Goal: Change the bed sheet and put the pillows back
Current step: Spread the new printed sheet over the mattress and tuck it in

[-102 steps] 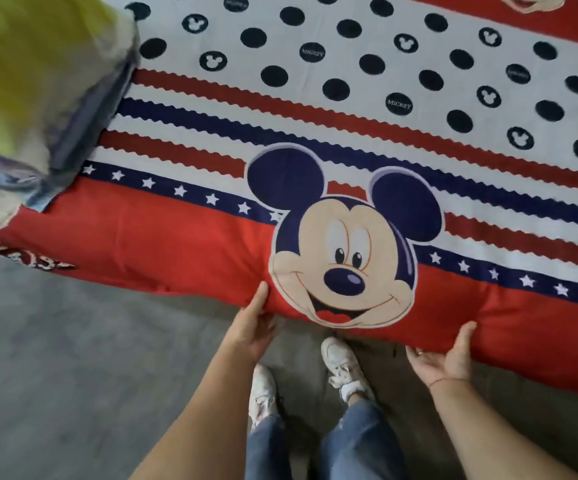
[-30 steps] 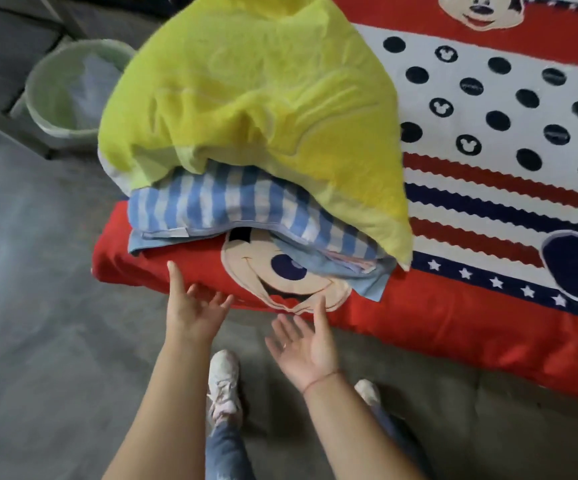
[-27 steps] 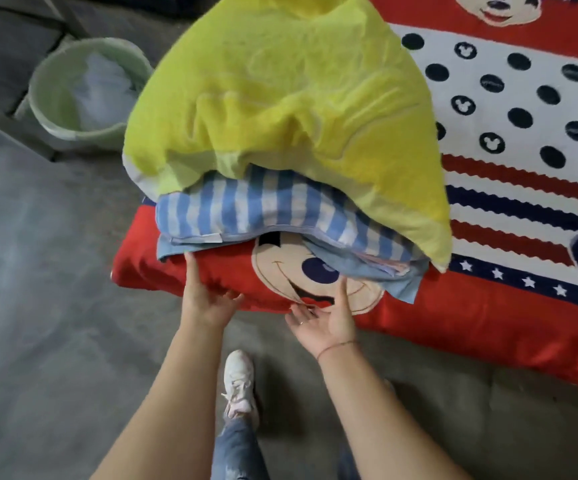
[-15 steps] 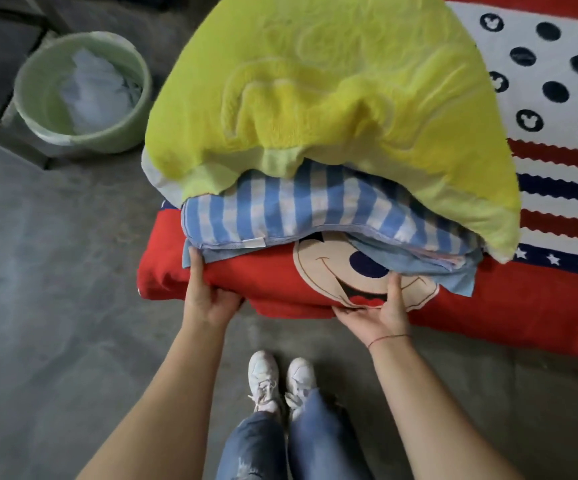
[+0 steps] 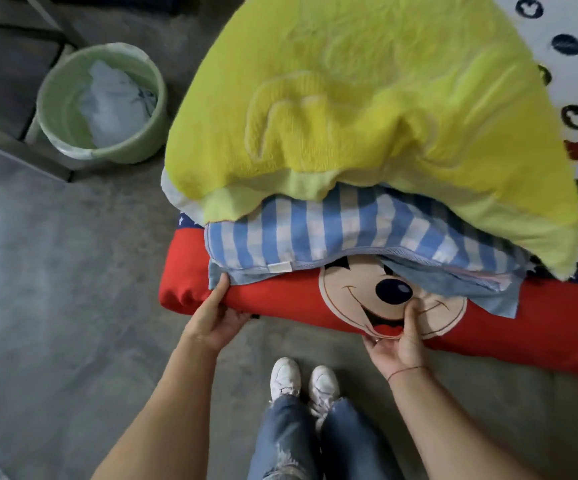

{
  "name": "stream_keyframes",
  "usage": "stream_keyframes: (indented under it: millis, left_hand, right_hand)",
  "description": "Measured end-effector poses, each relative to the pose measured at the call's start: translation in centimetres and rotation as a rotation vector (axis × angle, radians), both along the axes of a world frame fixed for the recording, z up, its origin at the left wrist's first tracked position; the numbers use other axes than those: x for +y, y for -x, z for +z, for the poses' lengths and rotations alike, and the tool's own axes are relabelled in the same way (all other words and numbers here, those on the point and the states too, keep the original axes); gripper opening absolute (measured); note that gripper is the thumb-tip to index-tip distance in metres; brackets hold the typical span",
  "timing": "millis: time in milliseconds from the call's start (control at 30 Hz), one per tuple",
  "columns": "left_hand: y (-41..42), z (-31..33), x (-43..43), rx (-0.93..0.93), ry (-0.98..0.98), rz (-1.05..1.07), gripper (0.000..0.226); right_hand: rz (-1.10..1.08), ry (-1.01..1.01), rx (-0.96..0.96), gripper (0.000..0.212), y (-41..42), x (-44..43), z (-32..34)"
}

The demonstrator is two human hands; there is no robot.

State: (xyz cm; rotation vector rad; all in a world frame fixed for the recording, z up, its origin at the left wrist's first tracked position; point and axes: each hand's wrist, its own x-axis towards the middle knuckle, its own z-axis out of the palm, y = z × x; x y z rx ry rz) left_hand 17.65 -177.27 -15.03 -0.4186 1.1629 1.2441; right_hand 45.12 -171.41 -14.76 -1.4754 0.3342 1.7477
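From the head camera, the bed sheet (image 5: pixel 280 303), red along its near border with a Mickey Mouse face (image 5: pixel 360 292) printed on it, covered the bed. Its near edge ran left to right and ended in a corner at the left. Farther right the sheet showed red, navy and white bands and a white field of dark dots.

Two pillows lay stacked on that left corner. The blue-and-white striped pillow (image 5: pixel 332 230) lay underneath with its long axis along the near edge. The yellow pillow (image 5: pixel 367 109) lay on top, covering most of it and overhanging to the right.

Both hands were below the pillows, at the near edge. The left hand (image 5: pixel 216 318) gripped the sheet-covered edge just right of the corner, thumb up the red side with its tip at the striped pillow's blue flap and fingers curled beneath. The right hand (image 5: pixel 396 342), with a red string at the wrist, gripped the edge the same way, its thumb pressed on the printed mouth.

A pale green bin (image 5: pixel 124 155) holding light cloth stood on the grey floor (image 5: pixel 55 289) to the far left.
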Motion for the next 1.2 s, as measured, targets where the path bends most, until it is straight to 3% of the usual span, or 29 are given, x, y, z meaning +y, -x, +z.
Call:
stream_keyframes:
  millis: [100, 267, 333, 400, 467, 567, 667, 767, 833, 967, 1033, 1133, 1200]
  left_hand:
    - [2.7, 1.1, -1.8, -0.028, 0.113, -0.009, 0.063]
    - [7.3, 2.6, -3.5, -0.050, 0.211, 0.108, 0.065]
    - [9.1, 2.7, -3.2, 0.117, 0.374, 0.035, 0.054]
    - [11.1, 2.2, -3.0, 0.453, 0.519, -0.147, 0.048]
    - [13.1, 1.5, -2.4, 0.566, 0.409, -0.224, 0.054]
    - [15.6, 1.1, -0.6, 0.386, 0.181, -0.344, 0.069]
    - [16.7, 1.1, 1.2, 0.216, 0.073, -0.517, 0.076]
    - [17.4, 1.4, 2.1, 0.134, 0.039, -0.679, 0.076]
    - [17.9, 1.6, 2.7, 0.080, 0.043, -0.751, 0.074]
    - [18.4, 1.5, 3.1, -0.034, 0.068, -0.827, 0.073]
    - [18.0, 1.5, 3.3, -0.096, 0.074, -0.841, 0.079]
    - [17.0, 2.2, 3.9, -0.242, 0.033, -0.829, 0.082]
    - [16.6, 2.5, 4.5, -0.234, 0.028, -0.778, 0.082]
  right_hand:
    - [0.017, 0.004, -0.029, 0.138, 0.1, -0.1, 0.6]
    - [0.016, 0.030, 0.108, 0.126, 2.4, -2.7, 1.6]
    - [0.124, 0.057, 0.167, 0.124, 5.3, -4.6, 1.8]
    - [0.239, 0.071, 0.243, 0.126, 9.2, -6.7, 2.1]
    - [0.290, 0.063, 0.325, 0.121, 14.1, -8.1, 2.4]
    - [0.269, 0.028, 0.389, 0.097, 21.6, -8.3, 2.8]
    - [0.110, 0.012, 0.343, 0.093, 27.3, -7.6, 2.5]
    - [-0.037, 0.030, 0.284, 0.081, 30.7, -7.0, 2.6]
    - [-0.065, -0.005, 0.239, 0.088, 31.8, -6.3, 2.6]
    - [-0.128, -0.152, 0.185, 0.060, 32.7, -4.9, 3.5]
    - [-0.147, -0.203, 0.236, 0.068, 33.3, -4.6, 3.6]
    - [-0.118, -0.267, 0.217, 0.099, 33.5, -4.2, 3.1]
    - [-0.133, -0.306, 0.229, 0.094, 33.0, -4.1, 2.8]
